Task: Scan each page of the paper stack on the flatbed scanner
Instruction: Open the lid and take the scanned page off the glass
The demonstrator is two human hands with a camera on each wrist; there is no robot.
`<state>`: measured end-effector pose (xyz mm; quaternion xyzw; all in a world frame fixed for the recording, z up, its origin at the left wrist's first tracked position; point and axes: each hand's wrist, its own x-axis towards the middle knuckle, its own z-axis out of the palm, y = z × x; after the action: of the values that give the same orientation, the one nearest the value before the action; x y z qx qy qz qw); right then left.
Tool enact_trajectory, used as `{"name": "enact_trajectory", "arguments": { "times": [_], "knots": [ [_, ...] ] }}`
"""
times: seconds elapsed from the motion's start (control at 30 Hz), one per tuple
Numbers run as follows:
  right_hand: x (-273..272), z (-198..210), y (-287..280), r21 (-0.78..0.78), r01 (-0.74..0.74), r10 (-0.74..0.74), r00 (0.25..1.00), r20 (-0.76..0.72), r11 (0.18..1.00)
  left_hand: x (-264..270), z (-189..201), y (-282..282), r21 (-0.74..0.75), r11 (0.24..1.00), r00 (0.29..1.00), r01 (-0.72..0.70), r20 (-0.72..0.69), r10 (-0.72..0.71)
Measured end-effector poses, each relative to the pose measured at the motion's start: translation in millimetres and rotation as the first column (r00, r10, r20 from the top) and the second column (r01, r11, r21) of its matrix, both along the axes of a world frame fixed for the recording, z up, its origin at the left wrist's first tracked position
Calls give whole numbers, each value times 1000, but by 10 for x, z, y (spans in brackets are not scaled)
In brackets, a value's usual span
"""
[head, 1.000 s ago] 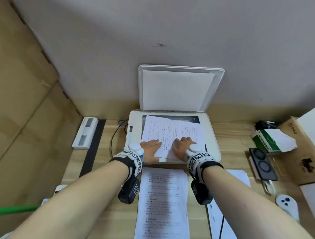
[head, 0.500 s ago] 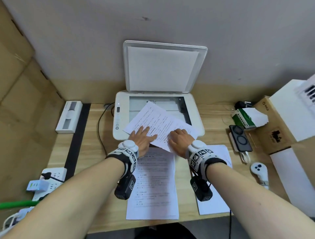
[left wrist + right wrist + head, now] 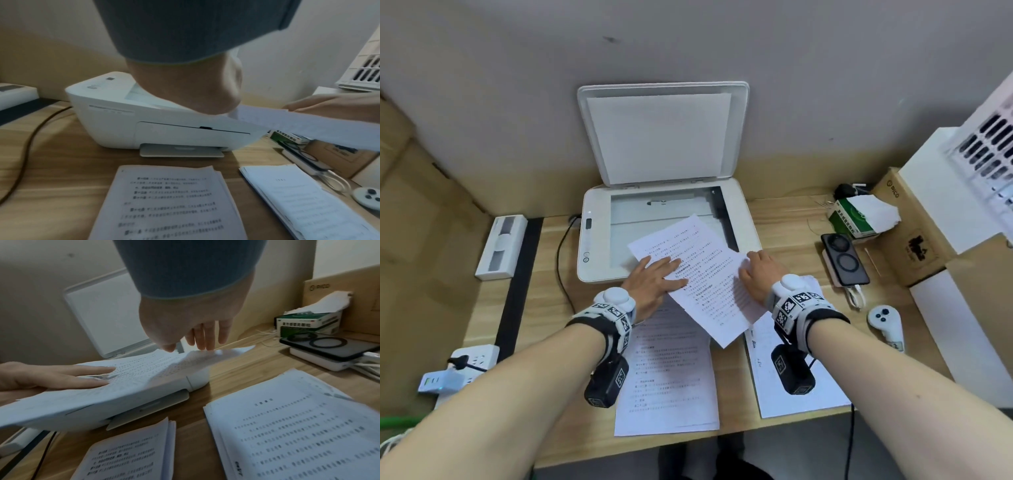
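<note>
while the scanner (image 3: 599, 240) sits with its lid (image 3: 662, 137) raised and the glass bare at the back, one printed sheet (image 3: 698, 274) lies skewed across its front right corner, its long axis running from the glass toward the near right and its near end hanging out over the surface (image 3: 544, 308). both hands are on that sheet. the left hand (image 3: 650, 284) lies flat on its left edge, fingers straight, a released grip that only presses. the right hand (image 3: 756, 274) rests on the right edge with fingers extended, their tips on the paper in the right wrist view; i read it as pressing, not pinching. the sheet points toward the right-hand pile (image 3: 791, 383), and the right hand is the nearer one to that pile, so the next move likely carries the sheet that way, though that is a guess. counted: one scanner, one loose sheet, two piles on the surface, the other pile (image 3: 667, 377) lying near the middle just in front of the scanner, and two hands.
</note>
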<state>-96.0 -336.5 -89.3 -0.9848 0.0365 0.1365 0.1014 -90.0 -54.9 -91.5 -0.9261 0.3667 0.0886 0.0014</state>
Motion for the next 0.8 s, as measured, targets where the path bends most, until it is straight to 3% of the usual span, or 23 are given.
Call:
{"name": "enact_trajectory", "arguments": {
  "times": [0.17,0.33,0.47,0.63,0.73,0.8],
  "knots": [
    [-205,-70,-637,116,186,-177,981,-85,976,12,-58,-649,-114,964,970,242,19,-242],
    [-651,-288,-1209,161,310,-287,946,-154,937,-174,-155,-1254,-145,943,947,299,-80,-312],
    [-970,-589,-1530,97,352,-337,931,-142,931,-306,-331,-1587,-104,951,936,291,-176,-305],
    [-1232,-940,-1756,88,395,-377,911,-168,915,-489,-580,-2019,89,974,950,210,-255,-181],
    [-1273,-1118,-1881,111,432,-409,894,-183,895,-500,-769,-2171,114,963,943,244,-260,-208],
    [-1235,-1133,-1924,143,467,-446,881,-157,873,-481,-864,-2223,111,977,940,181,-313,-139]
  ]
}}
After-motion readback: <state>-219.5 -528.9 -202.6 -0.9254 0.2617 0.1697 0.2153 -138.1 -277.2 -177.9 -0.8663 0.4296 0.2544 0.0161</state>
